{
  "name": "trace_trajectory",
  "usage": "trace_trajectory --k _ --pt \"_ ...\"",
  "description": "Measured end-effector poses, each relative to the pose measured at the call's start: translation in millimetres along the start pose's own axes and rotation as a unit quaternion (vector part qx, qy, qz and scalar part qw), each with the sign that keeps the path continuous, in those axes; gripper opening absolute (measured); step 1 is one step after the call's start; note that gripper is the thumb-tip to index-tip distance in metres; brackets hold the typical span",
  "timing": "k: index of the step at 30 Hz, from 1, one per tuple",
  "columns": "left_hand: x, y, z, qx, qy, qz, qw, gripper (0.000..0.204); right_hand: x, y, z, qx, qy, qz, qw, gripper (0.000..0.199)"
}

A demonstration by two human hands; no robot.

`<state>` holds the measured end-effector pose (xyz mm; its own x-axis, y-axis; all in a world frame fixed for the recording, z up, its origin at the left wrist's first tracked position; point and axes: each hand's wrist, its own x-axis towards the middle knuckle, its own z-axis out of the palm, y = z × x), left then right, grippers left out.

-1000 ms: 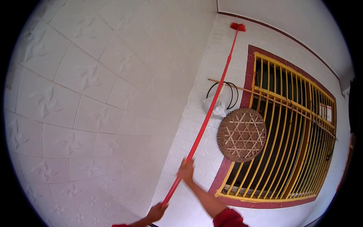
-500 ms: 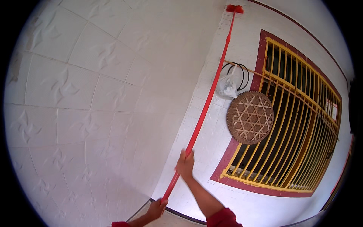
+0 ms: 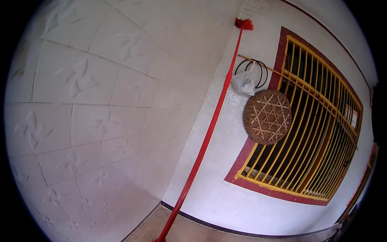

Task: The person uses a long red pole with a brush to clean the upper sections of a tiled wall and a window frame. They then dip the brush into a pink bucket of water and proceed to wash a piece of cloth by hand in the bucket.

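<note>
A long red pole slants from the bottom edge up to the far wall. At its top a red bristle brush head is up against the white wall, near the corner where the two walls meet. The pole's lower end reaches the bottom edge of the view. Neither my left hand nor my right hand shows, so their hold on the pole is hidden.
A tiled wall with raised swirl patterns stands on the left. On the far wall are a window with yellow bars, a round woven basket, a white plastic bag and black hoops hanging from a thin stick.
The brush head has come down the wall and slightly left. Both hands, which gripped the pole before, have dropped out of view below. The view has shifted a little.
</note>
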<state>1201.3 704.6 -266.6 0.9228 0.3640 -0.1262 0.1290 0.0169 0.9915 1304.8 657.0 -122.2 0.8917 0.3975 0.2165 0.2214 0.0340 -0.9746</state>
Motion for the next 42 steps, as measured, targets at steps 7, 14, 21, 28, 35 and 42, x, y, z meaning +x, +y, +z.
trace_trajectory --k 7,14,21,28,35,42 --pt "106 221 15 0.092 -0.076 0.014 0.993 0.044 206 -188 -55 -0.068 0.089 -0.198 0.974 0.021" --pt "77 340 52 0.046 -0.172 0.0 0.984 0.049 220 -302 -112 -0.167 0.142 -0.273 0.937 0.021" --pt "30 64 100 -0.015 -0.104 0.068 0.992 0.031 69 -149 -102 -0.131 0.146 -0.1 0.975 0.02" --pt "135 442 109 0.052 -0.229 0.098 0.967 0.041 304 -393 -176 -0.209 0.192 -0.408 0.868 0.04" --pt "167 415 131 -0.043 -0.22 0.227 0.948 0.052 300 -412 -194 -0.284 0.234 -0.389 0.844 0.063" --pt "200 105 189 0.185 0.171 0.568 0.783 0.042 186 -195 -209 -0.258 0.124 -0.23 0.93 0.08"
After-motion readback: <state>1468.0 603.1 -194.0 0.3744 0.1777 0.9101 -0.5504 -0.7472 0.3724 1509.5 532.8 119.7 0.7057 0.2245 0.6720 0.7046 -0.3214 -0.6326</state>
